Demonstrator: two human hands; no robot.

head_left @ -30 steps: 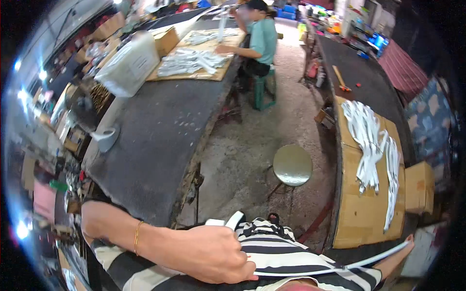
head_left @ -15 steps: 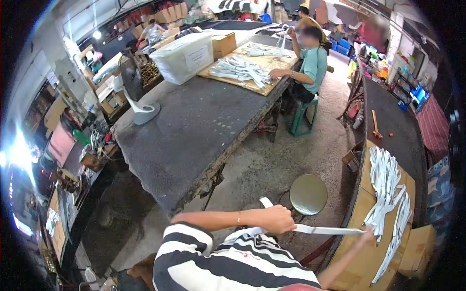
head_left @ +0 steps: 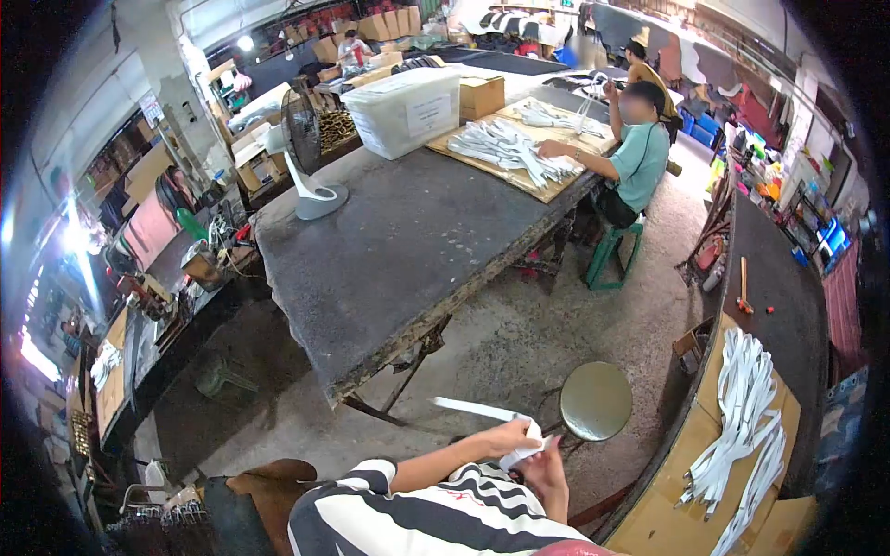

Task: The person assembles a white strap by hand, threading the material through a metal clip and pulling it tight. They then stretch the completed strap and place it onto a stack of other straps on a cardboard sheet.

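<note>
In front of my striped shirt my hands are close together at a white strap point(head_left: 475, 408). My left hand point(head_left: 508, 438) is closed around it, and one loose end sticks out to the left over the floor. Just below and to the right, my right hand point(head_left: 549, 474) has its fingers bent at the folded or looped part of the same strap; its exact grip is partly hidden. To the right, a bundle of long white straps point(head_left: 732, 408) lies on a cardboard sheet point(head_left: 640, 530).
A round stool point(head_left: 596, 400) stands beyond my hands. The large dark table point(head_left: 389, 241) carries a fan point(head_left: 320, 199), a plastic bin point(head_left: 403, 116) and more straps. A co-worker point(head_left: 640, 153) sits there. A hammer point(head_left: 743, 287) lies on the right bench.
My right hand has left the strap bundle on the cardboard and come in beside my left hand. The strap, stretched between them before, is now gathered at both hands. The view has shifted.
</note>
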